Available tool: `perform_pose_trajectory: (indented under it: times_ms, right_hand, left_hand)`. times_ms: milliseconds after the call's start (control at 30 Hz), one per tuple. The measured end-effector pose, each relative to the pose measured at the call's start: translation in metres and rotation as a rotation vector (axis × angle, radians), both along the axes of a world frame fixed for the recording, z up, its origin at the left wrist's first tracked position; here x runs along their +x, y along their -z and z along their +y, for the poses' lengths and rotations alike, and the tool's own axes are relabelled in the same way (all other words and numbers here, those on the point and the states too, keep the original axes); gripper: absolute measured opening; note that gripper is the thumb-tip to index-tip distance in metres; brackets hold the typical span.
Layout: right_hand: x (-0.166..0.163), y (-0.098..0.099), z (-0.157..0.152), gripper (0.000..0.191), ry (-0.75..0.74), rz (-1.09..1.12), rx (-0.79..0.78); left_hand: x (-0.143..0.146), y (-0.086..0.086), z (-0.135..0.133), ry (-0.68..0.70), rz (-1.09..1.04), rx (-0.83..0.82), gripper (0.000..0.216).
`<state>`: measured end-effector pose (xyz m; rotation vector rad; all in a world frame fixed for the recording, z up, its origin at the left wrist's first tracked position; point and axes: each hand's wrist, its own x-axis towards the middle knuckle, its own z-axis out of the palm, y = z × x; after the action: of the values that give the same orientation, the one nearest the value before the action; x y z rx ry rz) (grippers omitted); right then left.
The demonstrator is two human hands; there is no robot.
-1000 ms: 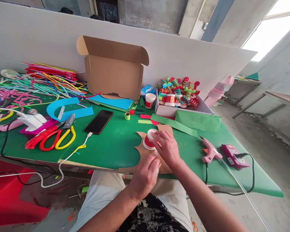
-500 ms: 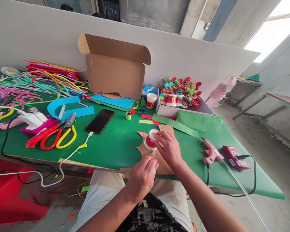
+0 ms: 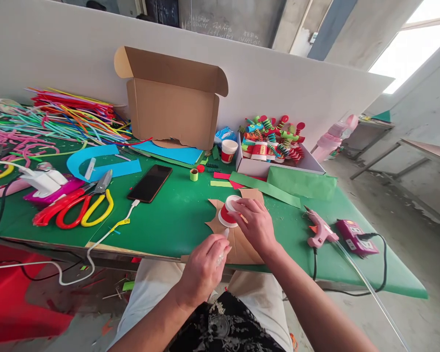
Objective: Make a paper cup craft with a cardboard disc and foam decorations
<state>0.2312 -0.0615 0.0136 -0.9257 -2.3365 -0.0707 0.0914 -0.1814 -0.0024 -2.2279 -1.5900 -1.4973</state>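
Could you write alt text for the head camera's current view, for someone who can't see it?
A person's right hand holds a red-and-white paper cup on cut cardboard; the left hand grips a partly hidden whitish item. A phone and a pink glue gun lie on the green table.

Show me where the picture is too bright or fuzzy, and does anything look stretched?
Head view: the window glares plain white; head view: the chalk writing is too faint to read; head view: the green table looks pulled out at its right corner, probably by a wide lens; head view: the red-and-white cup in the right hand looks fairly clear.
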Motion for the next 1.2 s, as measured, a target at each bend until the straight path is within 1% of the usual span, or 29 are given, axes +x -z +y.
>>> perform_pose_trajectory:
  times_ms: [133,300,467,533,667,800,867,1000,1200]
  right_hand:
    - [0.000,-0.001,-0.001,0.028,0.007,-0.006,-0.022]
    - [0.000,0.000,-0.001,0.029,0.002,-0.011,-0.018]
    - [0.000,0.000,0.000,0.029,0.004,-0.002,0.017]
    - [0.000,0.000,0.000,0.029,0.002,-0.005,0.017]
    - [0.000,-0.001,0.000,0.028,0.002,-0.025,-0.009]
    - [0.000,-0.002,0.000,0.029,0.002,-0.019,-0.006]
    - [0.000,-0.002,0.000,0.029,-0.006,-0.017,-0.011]
    - [0.001,-0.003,0.000,0.030,-0.019,-0.012,-0.019]
    - [0.001,-0.002,0.001,0.029,-0.018,-0.018,0.003]
  left_hand:
    - [-0.004,0.000,0.001,0.006,-0.019,0.007,0.013]
    - [-0.013,0.002,0.002,0.034,-0.054,-0.022,0.012]
    - [-0.017,0.000,-0.002,-0.033,-0.027,0.007,0.012]
    - [-0.014,-0.001,-0.004,-0.030,-0.023,0.028,0.013]
    - [0.003,0.002,-0.003,0.030,-0.001,0.055,0.014]
    - [0.021,0.010,0.008,0.033,0.075,0.096,0.013]
    - [0.026,0.013,0.015,0.023,0.111,0.091,0.016]
    - [0.031,0.014,0.022,0.005,0.147,0.058,0.021]
    - [0.031,0.011,0.017,-0.031,0.095,0.038,0.019]
